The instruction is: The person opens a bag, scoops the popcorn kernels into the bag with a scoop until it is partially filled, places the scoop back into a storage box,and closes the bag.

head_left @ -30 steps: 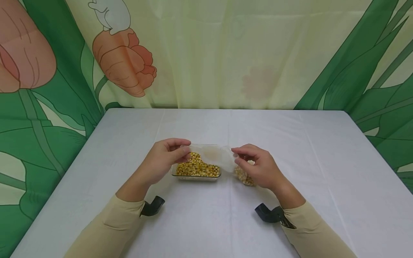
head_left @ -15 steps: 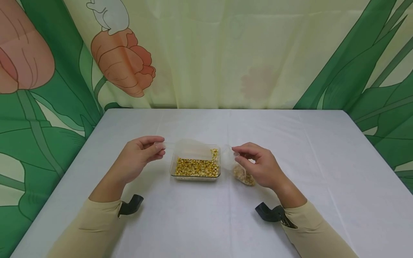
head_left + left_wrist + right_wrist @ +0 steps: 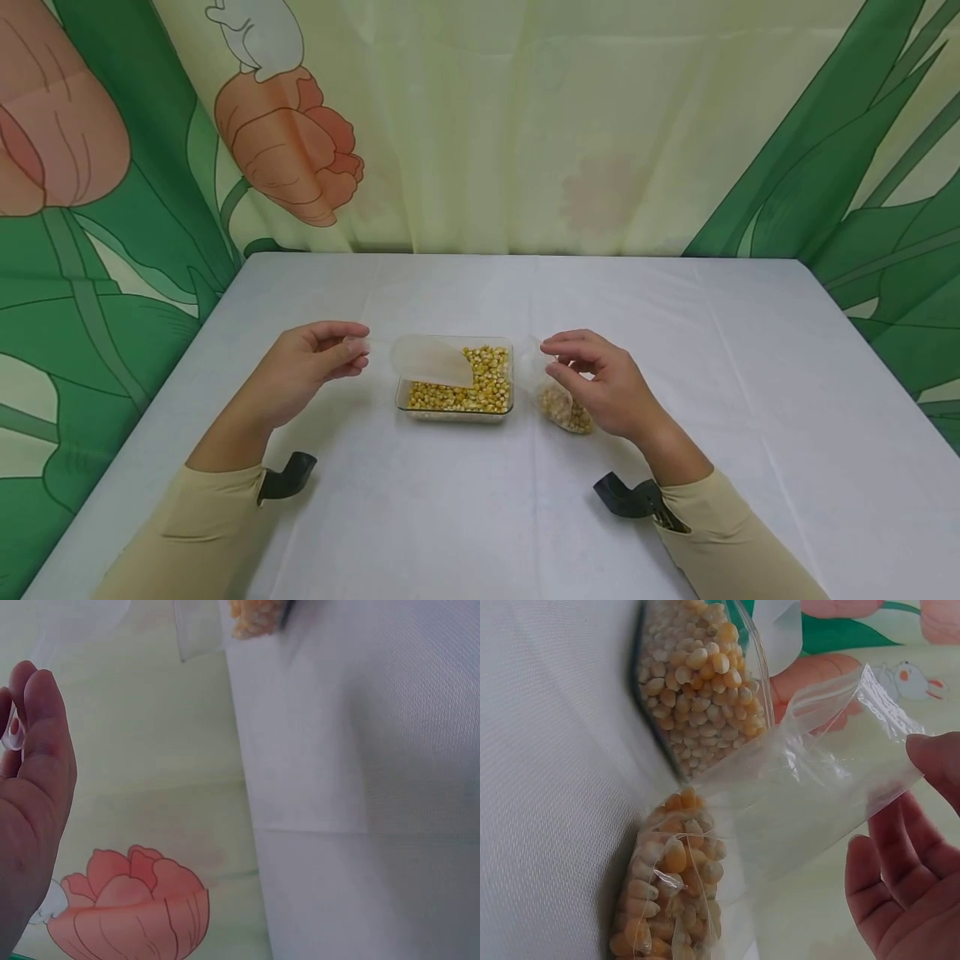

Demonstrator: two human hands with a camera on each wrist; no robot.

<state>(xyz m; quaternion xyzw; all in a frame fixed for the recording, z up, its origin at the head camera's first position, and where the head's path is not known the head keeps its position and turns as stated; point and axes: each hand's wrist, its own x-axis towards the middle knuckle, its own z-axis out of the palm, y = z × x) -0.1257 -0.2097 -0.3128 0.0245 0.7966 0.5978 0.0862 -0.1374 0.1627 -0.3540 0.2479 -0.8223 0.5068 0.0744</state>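
Observation:
My left hand pinches the thin clear handle of a translucent plastic scoop. The scoop's broad end is tilted over a rectangular glass dish of yellow corn kernels; whether it touches them I cannot tell. To the right of the dish, my right hand pinches the upper edge of a clear plastic bag between thumb and fingers. More kernels fill the bag's bottom, which rests on the table. In the left wrist view the scoop shows only partly at the top.
A white cloth covers the table. Behind it hangs a curtain printed with flowers and leaves. Black wrist mounts stick out from both sleeves.
My left hand has moved left, drawing the scoop from beside the bag back over the dish, where its broad end now dips lower. The right hand stays nearly still at the bag.

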